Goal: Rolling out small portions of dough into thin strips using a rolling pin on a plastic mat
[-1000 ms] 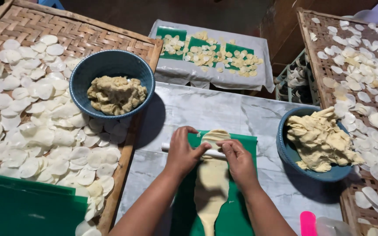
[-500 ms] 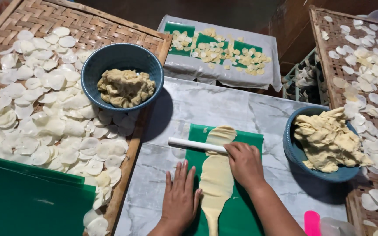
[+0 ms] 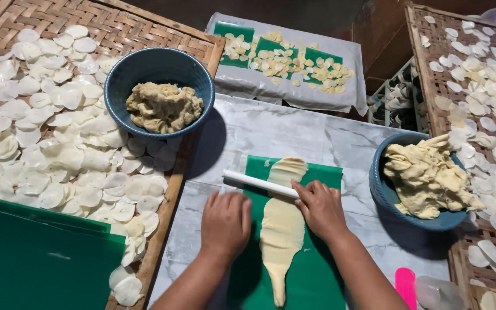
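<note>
A long strip of pale dough (image 3: 282, 227) lies flattened on a green mat (image 3: 311, 275) on the marble-patterned table. A thin white rolling pin (image 3: 254, 182) lies across the strip's upper part. My right hand (image 3: 320, 208) rests on the pin's right end with the fingers over it. Flat on the mat just left of the dough lies my left hand (image 3: 227, 224), off the pin, holding nothing.
A blue bowl of dough (image 3: 159, 92) sits on the left woven tray (image 3: 144, 34) among several thin white discs. Another blue bowl of dough (image 3: 423, 181) stands at right beside a second disc-covered tray (image 3: 477, 74). Green sheets (image 3: 35, 258) lie lower left; a pink object (image 3: 406, 285) lower right.
One second ago both hands pressed the pin. The left hand then came off it and now lies flat on the mat, a little nearer the pin than half a second ago.
</note>
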